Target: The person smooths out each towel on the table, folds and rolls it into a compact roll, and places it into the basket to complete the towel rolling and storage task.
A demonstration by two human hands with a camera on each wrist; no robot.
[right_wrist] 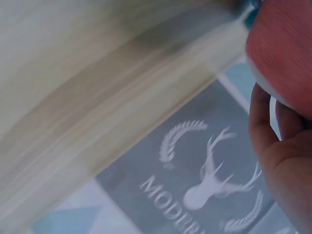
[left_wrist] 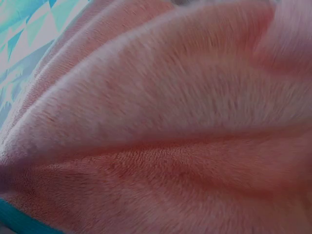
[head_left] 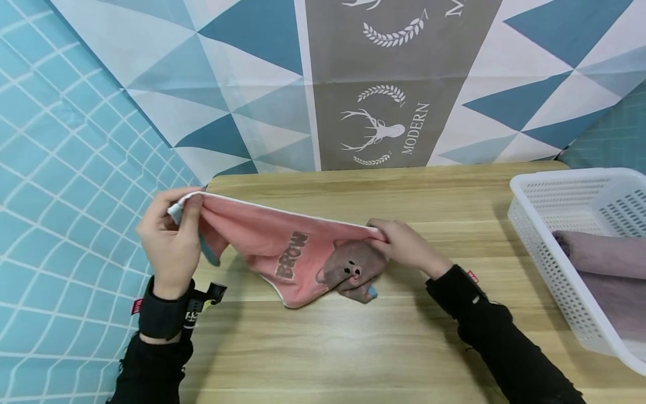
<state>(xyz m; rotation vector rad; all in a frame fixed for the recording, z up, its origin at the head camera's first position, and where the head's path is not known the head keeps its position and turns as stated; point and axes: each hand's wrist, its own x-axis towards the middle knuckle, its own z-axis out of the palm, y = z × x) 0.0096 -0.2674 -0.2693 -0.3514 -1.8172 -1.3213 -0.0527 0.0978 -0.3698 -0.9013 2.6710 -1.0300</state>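
A pink towel (head_left: 262,235) with a grey bear and the letters "BROW" is stretched between both hands above the table. My left hand (head_left: 174,241) pinches its left end, where a white edge and a bit of blue show. On the other side, my right hand (head_left: 406,247) grips the upper right corner along the white border. The lower part of the towel sags in folds. Pink cloth (left_wrist: 161,97) fills most of the left wrist view. In the right wrist view, curled fingers of the right hand (right_wrist: 287,156) hold the towel (right_wrist: 287,53) by its edge.
A white perforated basket (head_left: 560,280) stands at the right, with folded mauve cloths (head_left: 610,255) inside. The wooden table (head_left: 353,353) ends at a patterned sheet (head_left: 363,112) behind it. Blue checked cloth (head_left: 60,224) covers the left side.
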